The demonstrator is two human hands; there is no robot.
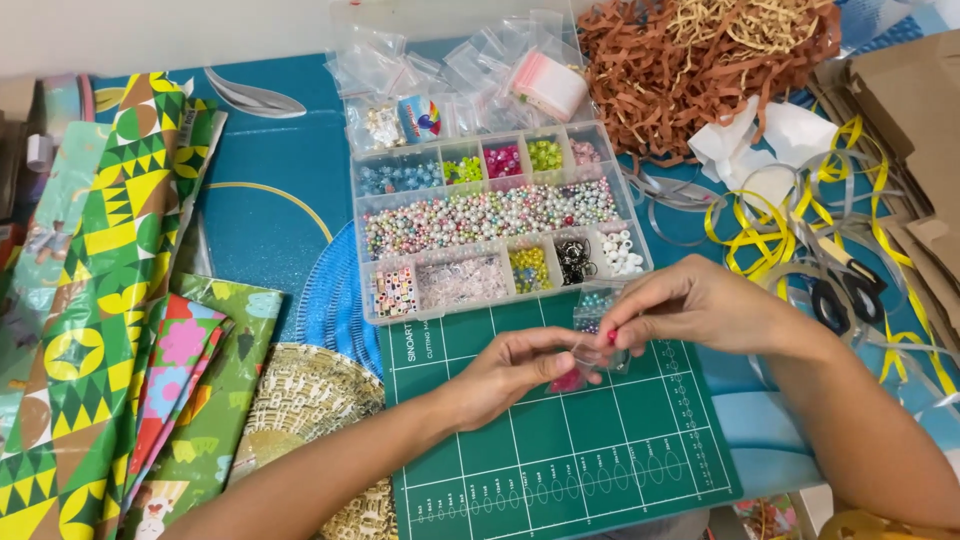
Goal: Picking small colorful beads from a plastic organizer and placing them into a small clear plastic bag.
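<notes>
Lying at nine o'clock on the counter [270,200], folded sheets of patterned wrapping paper [100,330] spread beside a woven gold mat [300,400], while the green cutting mat [560,440] sits at six o'clock. Above it the left hand [515,372] and right hand [690,305] meet, fingers pinched shut on a small clear bag [590,345] holding pink beads, just below the compartmented bead box [495,225] at twelve o'clock. At two o'clock lies shredded brown paper [690,60], with yellow ribbon [770,230] and black scissors [845,295] at three o'clock.
</notes>
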